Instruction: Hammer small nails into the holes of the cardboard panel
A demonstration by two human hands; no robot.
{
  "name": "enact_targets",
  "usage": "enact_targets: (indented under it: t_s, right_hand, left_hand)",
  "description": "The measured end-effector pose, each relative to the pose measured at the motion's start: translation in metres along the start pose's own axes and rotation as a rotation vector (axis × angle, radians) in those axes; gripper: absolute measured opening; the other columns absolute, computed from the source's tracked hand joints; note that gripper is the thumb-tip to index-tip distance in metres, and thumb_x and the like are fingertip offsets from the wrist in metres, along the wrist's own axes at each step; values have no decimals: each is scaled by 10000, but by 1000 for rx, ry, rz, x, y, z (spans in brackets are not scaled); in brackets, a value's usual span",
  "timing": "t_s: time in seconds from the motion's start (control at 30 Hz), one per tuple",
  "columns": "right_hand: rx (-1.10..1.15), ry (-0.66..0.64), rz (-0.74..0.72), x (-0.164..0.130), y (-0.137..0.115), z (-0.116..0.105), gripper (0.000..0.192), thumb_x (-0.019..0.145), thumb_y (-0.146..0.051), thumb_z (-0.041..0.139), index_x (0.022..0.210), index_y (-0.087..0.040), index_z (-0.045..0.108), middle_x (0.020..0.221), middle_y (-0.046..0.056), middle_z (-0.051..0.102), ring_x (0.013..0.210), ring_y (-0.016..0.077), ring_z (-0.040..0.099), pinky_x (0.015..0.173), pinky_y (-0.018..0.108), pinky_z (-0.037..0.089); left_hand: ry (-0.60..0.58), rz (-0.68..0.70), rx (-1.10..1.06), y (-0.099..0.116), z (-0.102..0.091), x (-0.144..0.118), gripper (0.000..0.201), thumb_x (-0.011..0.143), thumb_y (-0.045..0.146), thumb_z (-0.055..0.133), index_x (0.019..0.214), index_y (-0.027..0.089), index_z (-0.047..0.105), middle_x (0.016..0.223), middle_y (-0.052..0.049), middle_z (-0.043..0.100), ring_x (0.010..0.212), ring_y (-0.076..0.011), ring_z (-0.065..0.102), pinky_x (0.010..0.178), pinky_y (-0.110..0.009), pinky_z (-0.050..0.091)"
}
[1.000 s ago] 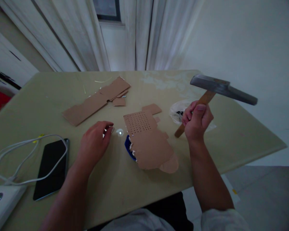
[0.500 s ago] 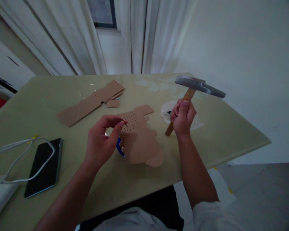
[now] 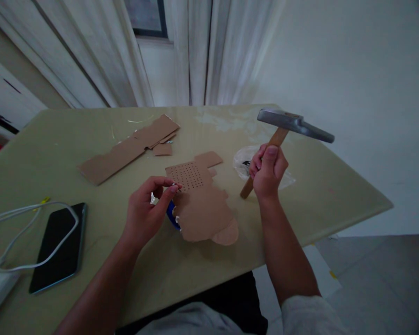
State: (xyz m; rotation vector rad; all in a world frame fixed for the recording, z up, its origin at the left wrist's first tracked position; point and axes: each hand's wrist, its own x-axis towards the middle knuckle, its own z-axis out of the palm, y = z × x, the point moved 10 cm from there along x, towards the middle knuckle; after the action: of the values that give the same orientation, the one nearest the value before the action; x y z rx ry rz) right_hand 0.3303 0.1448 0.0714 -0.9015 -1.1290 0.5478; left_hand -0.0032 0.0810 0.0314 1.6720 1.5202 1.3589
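My right hand (image 3: pixel 269 171) is wrapped round the wooden handle of a hammer (image 3: pixel 295 122), held up over the right part of the table with its steel head at the top. My left hand (image 3: pixel 147 204) pinches a small thin nail (image 3: pixel 179 188) between thumb and forefinger. Those fingertips are at the left edge of a brown cardboard piece (image 3: pixel 206 211), near its grid of small dark dots (image 3: pixel 188 176). Under the cardboard's left side a blue round object (image 3: pixel 172 215) shows in part; the rest of it is hidden.
Cardboard strips (image 3: pixel 129 150) lie at the back left. A clear plastic bag (image 3: pixel 242 160) with something dark in it lies behind my right hand. At the left are a black tablet (image 3: pixel 57 249) and a white cable (image 3: pixel 73 228). The table's edge (image 3: pixel 356 224) runs along the right.
My left hand has drawn slightly down and left with the nail, uncovering more of the dotted grid. The hammer has shifted a little to the right in my right hand.
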Motion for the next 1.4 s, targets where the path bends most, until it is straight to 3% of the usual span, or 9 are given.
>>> enact_targets:
  t_s: [0.7,1.4]
  right_hand:
    - [-20,-20,-8,-1,0,1,610,996,-842,638,818,-278,490,595,-111,336,410,79,290,347,207,257]
    - [14,-30,-12,-1,-2,4,610,980,-829,682,814,-268,506,589,-112,351,406,71,292,342,208,241]
  left_hand:
    - [-49,-14,36,4,6,2,212,982,438,721,983,246,811,824,-13,778,704,-175,607,679,-311,530]
    - [-58,68,13,9,6,1,144,1016,347,728,1014,237,821,871,-4,799,716,-155,629,699,-292,546]
